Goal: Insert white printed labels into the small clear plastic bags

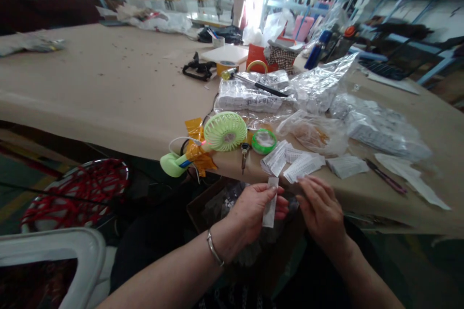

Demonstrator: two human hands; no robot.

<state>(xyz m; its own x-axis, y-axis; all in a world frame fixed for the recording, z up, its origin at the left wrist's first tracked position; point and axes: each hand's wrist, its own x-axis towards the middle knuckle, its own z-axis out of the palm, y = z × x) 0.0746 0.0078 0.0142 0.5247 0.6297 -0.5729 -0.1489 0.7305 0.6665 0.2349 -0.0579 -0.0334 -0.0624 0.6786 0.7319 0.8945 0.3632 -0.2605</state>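
My left hand [255, 210], with a bracelet at the wrist, pinches a narrow white label strip [270, 205] between thumb and fingers, just off the table's front edge. To its right, my right hand [322, 210] reaches up to the edge, fingertips at the near side of a pile of printed white labels [302, 165]; whether it grips one I cannot make out. Another small stack of labels [347, 166] lies further right. A green-rimmed round container [264, 141] and a soldering-iron-like pointed tool [244, 158] sit behind my left hand.
A green fan [225, 131] is taped at the table edge. Scissors [386, 177] lie right of the labels. Plastic-wrapped bundles [250, 94] and clear bags [384, 125] stand behind. Below my hands is an open cardboard box [203, 207]; a red-strapped stool [78, 195] is left.
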